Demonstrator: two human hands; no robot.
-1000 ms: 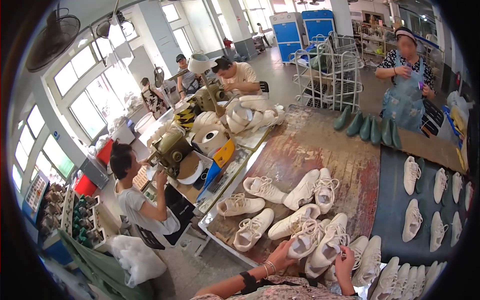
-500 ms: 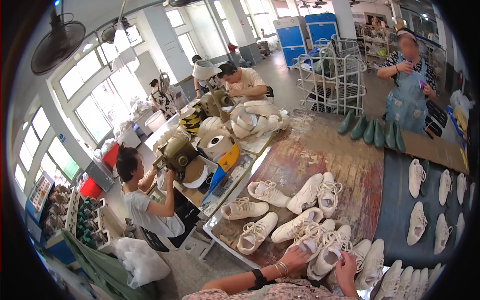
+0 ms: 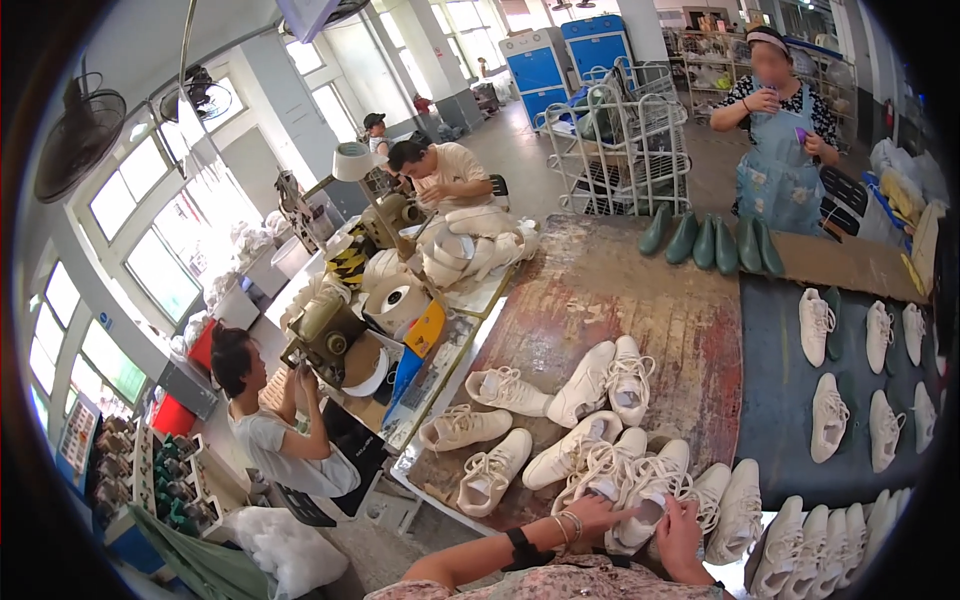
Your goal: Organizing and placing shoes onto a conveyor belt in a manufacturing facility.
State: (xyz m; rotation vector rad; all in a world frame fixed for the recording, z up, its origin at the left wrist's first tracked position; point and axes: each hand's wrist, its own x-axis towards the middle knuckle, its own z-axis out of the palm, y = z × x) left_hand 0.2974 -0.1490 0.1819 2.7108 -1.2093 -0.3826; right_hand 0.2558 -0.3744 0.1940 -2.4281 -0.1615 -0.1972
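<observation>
Both my hands are at the near edge of the worktable [image 3: 640, 300], over a lace-up white sneaker [image 3: 662, 478]. My left hand [image 3: 588, 512] reaches in from the left, a finger stretched toward the sneaker's opening, its other fingers partly hidden. On the opposite side my right hand [image 3: 680, 532] is closed on the collar, thumb and fingers at the rim. Just left of this sneaker, partly behind my left hand, lies a second white sneaker [image 3: 607, 468]. Another white sneaker [image 3: 738, 515] stands to the right of my right hand.
Several more white sneakers [image 3: 495, 472] lie to the left. Green shoe lasts [image 3: 705, 243] line the far edge. A dark conveyor belt [image 3: 770, 400] carries shoes on the right. Co-workers sit at sewing machines [image 3: 325, 325]; a person in an apron [image 3: 775, 180] stands beyond the belt.
The whole view has shifted, so the scene sits farther left. My left hand has moved rightward from the neighbouring sneaker toward the opening of the one between my hands. My right hand stays beside it.
</observation>
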